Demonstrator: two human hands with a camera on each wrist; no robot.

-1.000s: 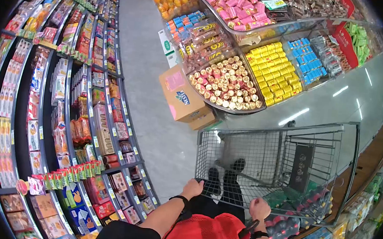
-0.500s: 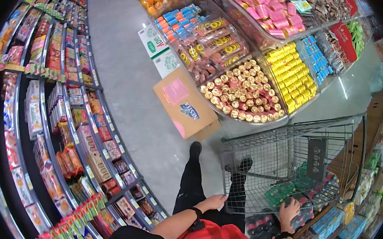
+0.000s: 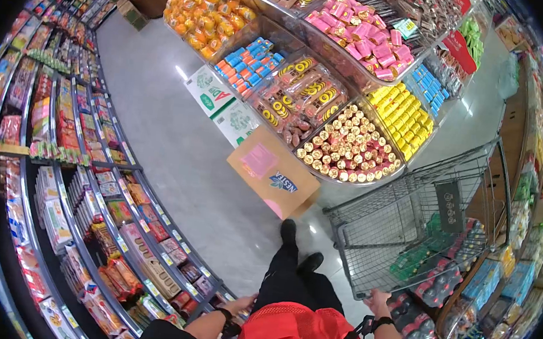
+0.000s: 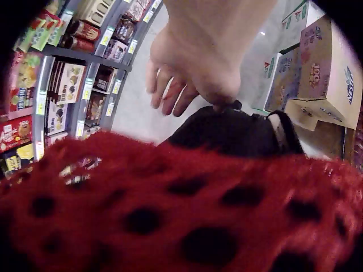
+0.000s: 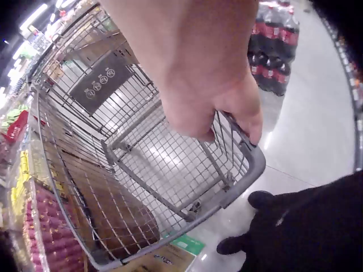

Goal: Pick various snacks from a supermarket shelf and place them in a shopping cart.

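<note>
Grips the grey handle (image 5: 249, 170) of the wire shopping cart (image 3: 408, 230) with the right hand (image 3: 378, 303), fingers curled over the bar near a rounded corner (seen close in the wrist view). Ahead of that grip, the cart's mesh basket; just right of it, dark soda bottles (image 5: 275, 39) stacked low. Carries nothing in the left hand (image 4: 181, 73): fingers loose, slightly bent, hanging well apart from the handle, beside a black trouser leg (image 4: 227, 133). Left of that hand, packed shelves (image 3: 106, 213); ahead of it, a cardboard box (image 3: 273, 173) on the floor, just beside the round candy bins (image 3: 351, 147).
</note>
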